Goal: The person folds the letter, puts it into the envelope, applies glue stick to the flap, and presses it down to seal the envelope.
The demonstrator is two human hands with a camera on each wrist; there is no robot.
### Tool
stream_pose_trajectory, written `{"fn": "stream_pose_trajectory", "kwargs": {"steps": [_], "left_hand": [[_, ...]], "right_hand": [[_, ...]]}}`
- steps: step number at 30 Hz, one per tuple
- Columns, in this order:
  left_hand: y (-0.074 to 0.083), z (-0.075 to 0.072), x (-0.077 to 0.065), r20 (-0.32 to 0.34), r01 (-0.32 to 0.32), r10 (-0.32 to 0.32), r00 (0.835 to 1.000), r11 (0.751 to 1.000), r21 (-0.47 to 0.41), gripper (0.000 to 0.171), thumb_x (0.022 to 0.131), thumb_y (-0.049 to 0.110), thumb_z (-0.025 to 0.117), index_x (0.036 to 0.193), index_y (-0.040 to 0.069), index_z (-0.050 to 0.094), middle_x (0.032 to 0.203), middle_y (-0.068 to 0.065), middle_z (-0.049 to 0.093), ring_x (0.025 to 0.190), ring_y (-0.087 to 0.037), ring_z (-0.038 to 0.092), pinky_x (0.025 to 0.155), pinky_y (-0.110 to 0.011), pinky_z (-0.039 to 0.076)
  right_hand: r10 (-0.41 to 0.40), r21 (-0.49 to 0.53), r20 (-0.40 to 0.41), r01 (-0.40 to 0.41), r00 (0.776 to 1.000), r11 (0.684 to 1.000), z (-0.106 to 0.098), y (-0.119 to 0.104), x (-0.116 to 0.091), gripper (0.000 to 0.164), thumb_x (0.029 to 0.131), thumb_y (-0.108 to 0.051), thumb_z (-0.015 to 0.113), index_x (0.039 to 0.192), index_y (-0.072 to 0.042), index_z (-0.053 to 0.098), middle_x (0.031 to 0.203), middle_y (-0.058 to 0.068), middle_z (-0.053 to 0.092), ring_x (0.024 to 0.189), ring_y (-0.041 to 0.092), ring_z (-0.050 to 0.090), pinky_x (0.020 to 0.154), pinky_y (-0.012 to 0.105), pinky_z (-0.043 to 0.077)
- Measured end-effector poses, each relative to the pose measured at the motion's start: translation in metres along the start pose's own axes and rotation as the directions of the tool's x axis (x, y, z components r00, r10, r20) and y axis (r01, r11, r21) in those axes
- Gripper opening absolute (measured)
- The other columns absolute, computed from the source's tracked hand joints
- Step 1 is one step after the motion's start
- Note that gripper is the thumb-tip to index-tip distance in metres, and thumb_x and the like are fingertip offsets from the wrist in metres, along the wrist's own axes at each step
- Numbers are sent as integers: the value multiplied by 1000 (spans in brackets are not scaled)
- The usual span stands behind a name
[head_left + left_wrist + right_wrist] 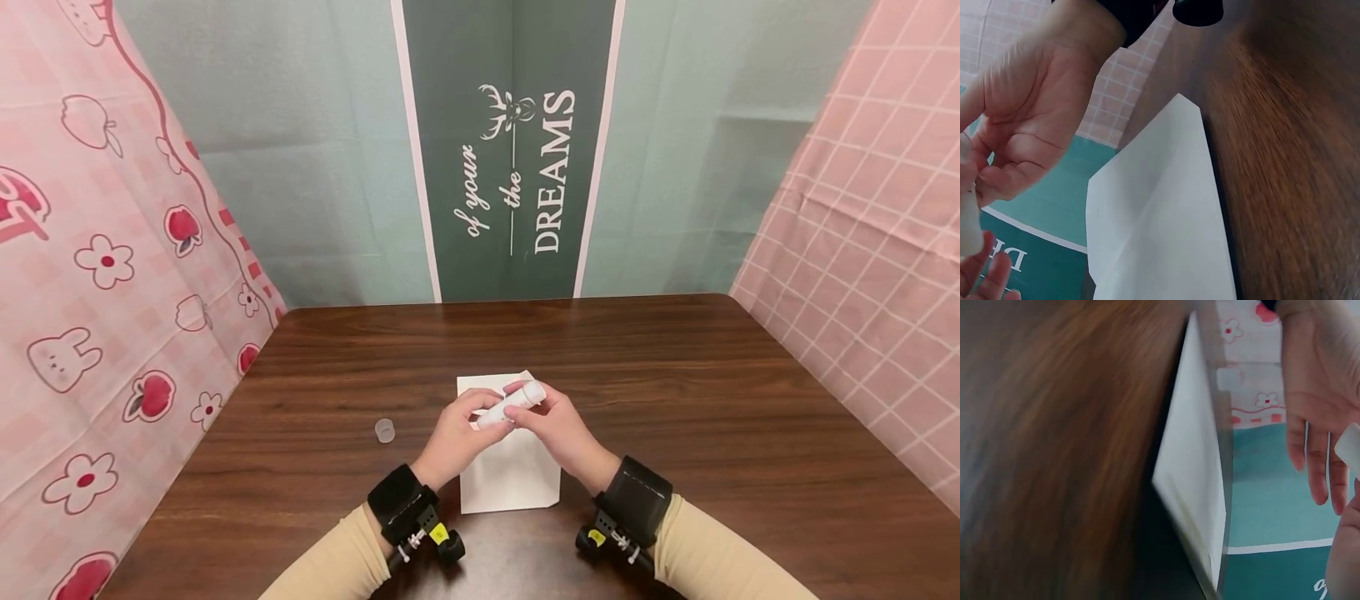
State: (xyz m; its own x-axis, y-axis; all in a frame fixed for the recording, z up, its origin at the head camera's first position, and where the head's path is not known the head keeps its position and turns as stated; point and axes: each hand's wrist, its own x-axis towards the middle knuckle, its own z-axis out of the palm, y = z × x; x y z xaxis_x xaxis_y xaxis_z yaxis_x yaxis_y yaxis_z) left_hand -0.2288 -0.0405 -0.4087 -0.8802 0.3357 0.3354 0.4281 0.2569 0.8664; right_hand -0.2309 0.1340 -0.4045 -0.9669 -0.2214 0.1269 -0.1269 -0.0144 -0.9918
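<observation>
Both hands hold a white glue stick (529, 395) slantwise above a white folded paper (510, 475). Thumb and forefinger of the left hand (457, 433) pinch its lower left end. My right hand (562, 429) grips the barrel nearer the upper right end, thumb on the near side. Seen from the left wrist, the glue stick (969, 225) is cut off by the frame edge, and the right hand's fingers curl in around it. From the right wrist, the glue stick's end (1350, 449) shows beside the left hand's other fingers, which hang fairly straight.
A small translucent cap (385, 430) stands on the brown wooden table (300, 500), left of the paper. Patterned cloths hang at both sides, and a green cloth (337, 167) with lettering hangs behind the table's far edge. Each wrist wears a black strap with a camera.
</observation>
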Motion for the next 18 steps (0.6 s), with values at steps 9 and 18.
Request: {"fn": "stream_pose_trajectory", "kwargs": {"steps": [9,18], "left_hand": [[-4,-1,1,104,-55,19,994,934,353,34,79,26,74,106,8,66,118,-8,57,106,-22,55,86,-38,45],[-5,1,0,288,-84,-228,930,630,772,81,75,56,69,133,4,48,141,-21,37,130,-35,35,96,-52,37]], "right_hand": [[-81,-221,52,90,995,971,-3,8,1,28,83,-10,70,106,4,61,94,10,63,81,15,58,70,26,49],[-98,-447,37,104,995,888,-10,10,4,31,82,-14,72,106,-1,57,88,4,61,74,18,56,65,27,48]]}}
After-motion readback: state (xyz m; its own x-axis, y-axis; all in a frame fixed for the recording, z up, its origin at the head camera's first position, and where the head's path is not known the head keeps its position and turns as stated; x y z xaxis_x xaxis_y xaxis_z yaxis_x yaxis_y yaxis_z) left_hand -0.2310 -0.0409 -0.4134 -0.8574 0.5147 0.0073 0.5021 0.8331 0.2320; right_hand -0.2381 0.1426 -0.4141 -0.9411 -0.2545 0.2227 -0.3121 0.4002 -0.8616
